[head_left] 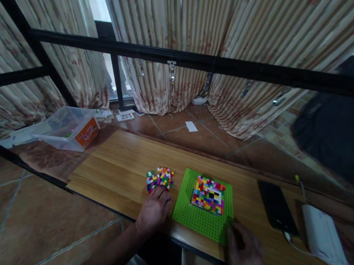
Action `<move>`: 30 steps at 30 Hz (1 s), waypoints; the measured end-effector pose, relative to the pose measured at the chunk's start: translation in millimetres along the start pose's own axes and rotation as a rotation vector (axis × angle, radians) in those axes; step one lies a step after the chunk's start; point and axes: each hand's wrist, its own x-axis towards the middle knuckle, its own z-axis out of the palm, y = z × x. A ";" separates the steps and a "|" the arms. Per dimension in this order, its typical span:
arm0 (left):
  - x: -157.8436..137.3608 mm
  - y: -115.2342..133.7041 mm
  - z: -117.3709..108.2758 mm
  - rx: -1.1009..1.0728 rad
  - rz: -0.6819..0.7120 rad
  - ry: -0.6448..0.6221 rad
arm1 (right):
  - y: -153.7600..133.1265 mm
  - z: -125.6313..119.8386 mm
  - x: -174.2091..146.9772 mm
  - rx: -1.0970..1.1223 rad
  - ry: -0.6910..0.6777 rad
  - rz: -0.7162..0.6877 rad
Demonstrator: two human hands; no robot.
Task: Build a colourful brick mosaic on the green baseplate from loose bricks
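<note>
A loose pile of small multicoloured toy bricks [162, 178] lies on the wooden table. My left hand [154, 209] is at the pile's near edge, palm down, its fingers slightly apart and touching the bricks; their tips are partly hidden. To the right is a green studded baseplate [199, 225]. On it sits a roughly square mosaic of colourful bricks [202, 195], with white and black bricks near its right middle. At the plate's near right edge, my right hand [246, 257] has thumb and forefinger bent together against the rim.
A black phone [276, 206] and a white power bank [325, 236] with a cable lie on the table's right. On the floor at left stands a clear plastic box [67, 126]. A black metal bar [188, 59] crosses before the striped curtains [202, 15].
</note>
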 end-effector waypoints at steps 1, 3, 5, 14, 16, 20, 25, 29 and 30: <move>-0.3 0.4 -0.8 -0.013 0.000 0.005 | 0.7 0.4 -0.1 0.007 0.003 -0.004; 0.1 2.7 -3.1 -0.066 -0.010 0.016 | 2.5 1.6 -0.4 0.015 0.008 -0.014; 2.7 7.5 -5.7 -0.138 -0.026 0.018 | 4.3 3.2 -0.7 0.020 0.016 -0.019; 23.3 29.7 -6.3 -0.279 -0.036 0.019 | 6.3 2.1 9.2 0.072 0.022 -0.003; 25.2 31.2 -5.1 -0.290 -0.042 0.016 | 8.1 -1.2 17.0 0.087 -0.005 0.017; 26.4 31.3 -6.4 -0.275 -0.055 0.003 | 14.6 -5.6 30.2 0.066 -0.022 0.085; 15.2 18.4 -9.9 -0.189 -0.018 -0.044 | 19.7 -4.0 30.4 0.020 0.085 0.083; 1.6 4.1 -5.8 -0.144 0.028 -0.050 | 19.4 -3.4 27.3 -0.023 0.098 0.057; -0.5 1.5 -4.0 -0.137 0.032 -0.046 | 18.8 -3.7 27.1 -0.028 0.096 0.057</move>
